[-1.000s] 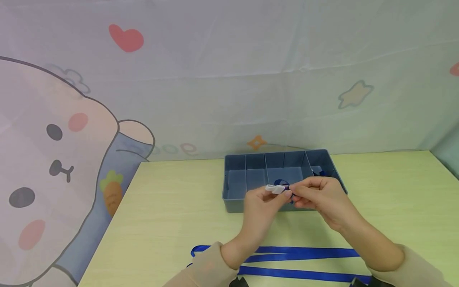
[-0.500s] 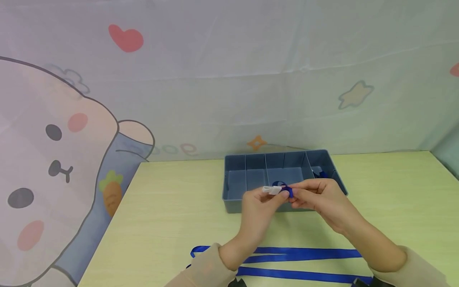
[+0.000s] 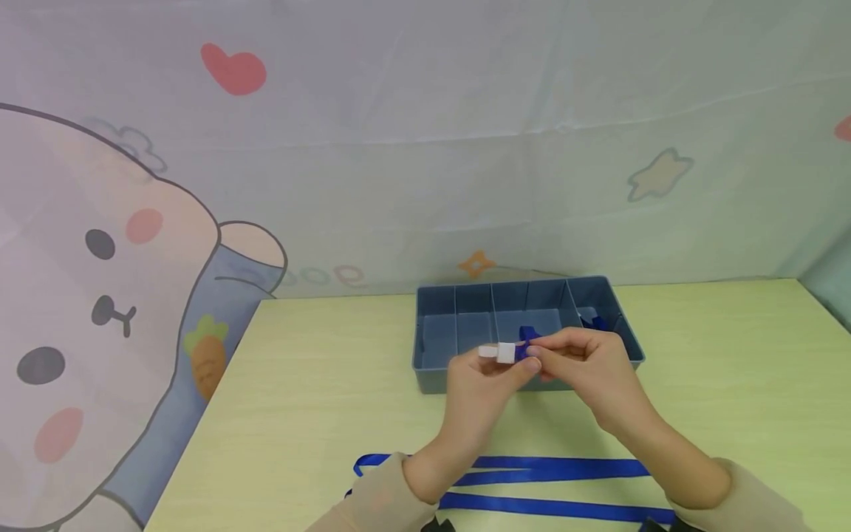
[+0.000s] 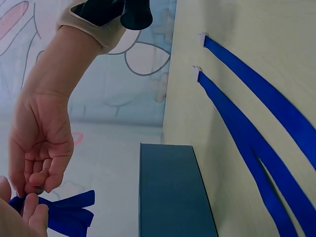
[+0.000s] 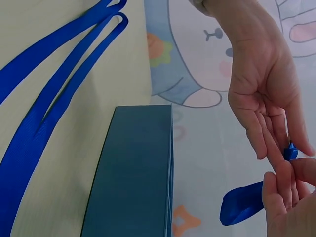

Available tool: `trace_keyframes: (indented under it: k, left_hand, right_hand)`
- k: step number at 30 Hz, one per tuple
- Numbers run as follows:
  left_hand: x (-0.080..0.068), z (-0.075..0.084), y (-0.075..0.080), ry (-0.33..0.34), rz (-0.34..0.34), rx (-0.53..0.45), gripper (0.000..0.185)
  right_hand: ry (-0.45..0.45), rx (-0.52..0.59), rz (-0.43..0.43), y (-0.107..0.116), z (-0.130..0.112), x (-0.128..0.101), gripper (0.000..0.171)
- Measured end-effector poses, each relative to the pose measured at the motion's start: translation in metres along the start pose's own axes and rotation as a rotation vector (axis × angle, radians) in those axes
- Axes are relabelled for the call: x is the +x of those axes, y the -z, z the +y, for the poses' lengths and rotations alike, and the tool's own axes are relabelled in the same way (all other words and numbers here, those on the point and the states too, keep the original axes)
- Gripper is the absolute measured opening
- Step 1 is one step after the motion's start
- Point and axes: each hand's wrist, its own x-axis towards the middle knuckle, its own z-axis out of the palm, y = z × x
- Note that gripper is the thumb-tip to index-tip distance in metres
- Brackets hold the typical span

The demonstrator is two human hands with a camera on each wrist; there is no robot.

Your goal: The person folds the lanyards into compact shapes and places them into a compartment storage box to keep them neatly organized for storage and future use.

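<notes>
Pinching from both sides, the left hand [image 3: 482, 384] and the right hand [image 3: 595, 369] meet over the front wall of the grey-blue plastic divided tray [image 3: 432, 373], holding a small folded blue fabric ribbon piece with a white end tab [image 3: 515, 349] between them. Left thumb and forefinger are curled onto the white tab end, and the right fingertips nip the blue folds next to it; neither hand has anything else. The piece hangs in the air just above the tray's near edge, not in any compartment.

Judging by this, the work looks partway along. One dark blue bundle [image 3: 594, 322] already lies in the right-hand compartment, the other compartments show bare floors, and the piece in hand seems gathered up but not set down. Long blue ribbon strips [image 3: 558, 467] lie flat on the pale yellow-green wooden table [image 3: 319, 399] near the person's beige sleeves, apparently untouched as yet.

Compared with a second ago, the white tab sits a little further left and more level, the blue loop that stood above the fingers has drawn in tighter, and both hands have barely shifted.
</notes>
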Motion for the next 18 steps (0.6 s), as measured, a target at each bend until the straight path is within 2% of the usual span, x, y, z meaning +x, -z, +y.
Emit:
trace_keyframes:
  k: [3, 6, 8, 11, 14, 16, 18]
  left_hand:
    - [0.001, 0.0, 0.0, 0.009, 0.023, -0.011, 0.02]
    - [0.002, 0.002, 0.001, 0.038, 0.037, -0.029, 0.019]
    - [0.003, 0.003, 0.003, 0.057, 0.028, -0.029, 0.019]
    - [0.005, 0.007, 0.006, 0.09, 0.012, -0.032, 0.021]
    - [0.006, 0.012, 0.01, 0.128, 0.002, -0.041, 0.023]
    - [0.006, 0.014, 0.012, 0.157, 0.0, -0.052, 0.024]
    - [0.006, 0.016, 0.014, 0.182, 0.001, -0.052, 0.024]
  right_hand:
    - [0.021, -0.111, 0.013, -0.001, 0.001, 0.0, 0.024]
    - [0.07, -0.188, -0.012, 0.003, 0.002, 0.002, 0.021]
    - [0.141, -0.213, -0.037, 0.009, 0.003, 0.004, 0.014]
    - [0.301, -0.254, -0.071, 0.021, 0.006, 0.01, 0.009]
    - [0.443, -0.323, -0.136, 0.035, 0.009, 0.015, 0.028]
    - [0.466, -0.382, -0.204, 0.043, 0.012, 0.018, 0.046]
    - [0.441, -0.448, -0.275, 0.049, 0.015, 0.02, 0.062]
